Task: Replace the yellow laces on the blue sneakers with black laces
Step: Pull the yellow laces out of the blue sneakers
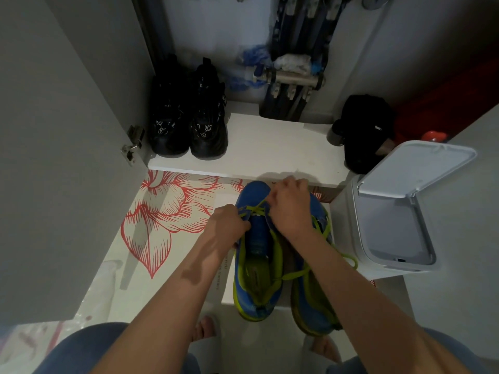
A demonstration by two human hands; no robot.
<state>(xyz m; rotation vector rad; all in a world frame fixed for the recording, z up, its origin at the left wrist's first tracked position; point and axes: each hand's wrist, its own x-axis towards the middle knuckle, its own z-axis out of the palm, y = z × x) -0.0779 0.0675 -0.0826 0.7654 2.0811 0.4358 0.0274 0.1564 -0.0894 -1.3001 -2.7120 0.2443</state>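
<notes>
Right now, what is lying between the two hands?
In the head view, the crossed yellow laces on the front of one blue sneaker lie between the left hand and the right hand; each hand pinches a lace.

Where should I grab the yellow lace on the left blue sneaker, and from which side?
Pinch the yellow lace at the crossing nearest the toe of the left sneaker, coming from above. There it lies raised across the tongue, between the left hand and right hand pinching it; further back it hangs slack.
</notes>
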